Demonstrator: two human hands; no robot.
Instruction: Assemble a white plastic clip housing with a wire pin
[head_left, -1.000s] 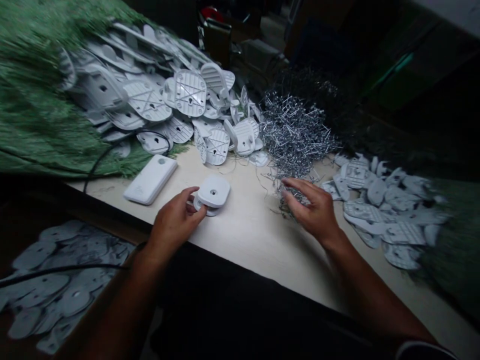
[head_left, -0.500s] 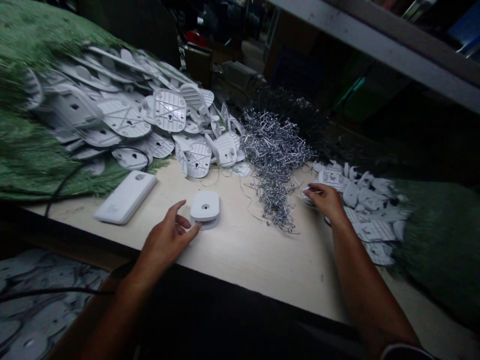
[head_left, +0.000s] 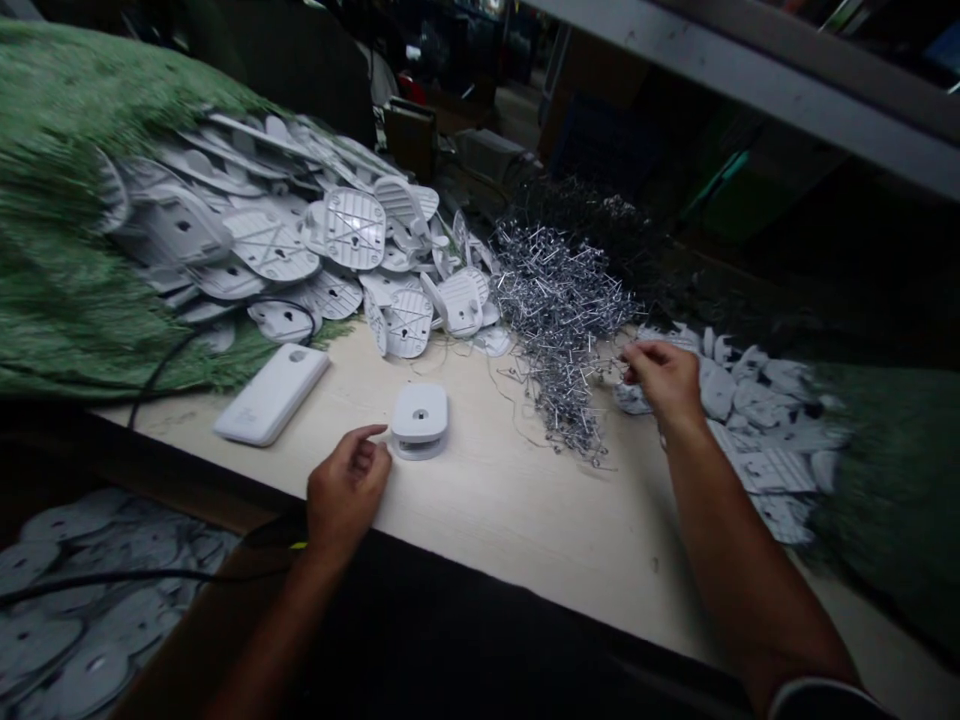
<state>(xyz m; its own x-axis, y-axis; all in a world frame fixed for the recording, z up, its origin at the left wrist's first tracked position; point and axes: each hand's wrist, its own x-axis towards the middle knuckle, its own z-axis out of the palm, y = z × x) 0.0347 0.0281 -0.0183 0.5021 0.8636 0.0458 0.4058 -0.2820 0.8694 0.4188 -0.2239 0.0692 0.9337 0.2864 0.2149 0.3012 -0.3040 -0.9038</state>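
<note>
A rounded white plastic part (head_left: 421, 412) with a hole in its top sits on the table, with a second layer under its raised top. My left hand (head_left: 346, 490) is just left of it, holding nothing, index finger stretched towards it and the other fingers loosely curled. At the right edge of a pile of thin metal pins (head_left: 562, 300), my right hand (head_left: 666, 382) has thumb and index finger pinched together. Whatever is between those fingertips is too small to make out. Smaller white plastic pieces (head_left: 716, 390) lie heaped beside and behind that hand.
A green woven sack (head_left: 52, 200) on the left spills many ribbed white plates (head_left: 354, 228). In front of it lies a white power bank (head_left: 274, 395) with a black cable. Another green sack (head_left: 892, 480) is at right. More white parts (head_left: 82, 620) lie below the table's edge.
My right hand has lifted slightly off the small white pieces towards the pins. My left fingers have drawn back from the white part and curled more. The view has shifted a little.
</note>
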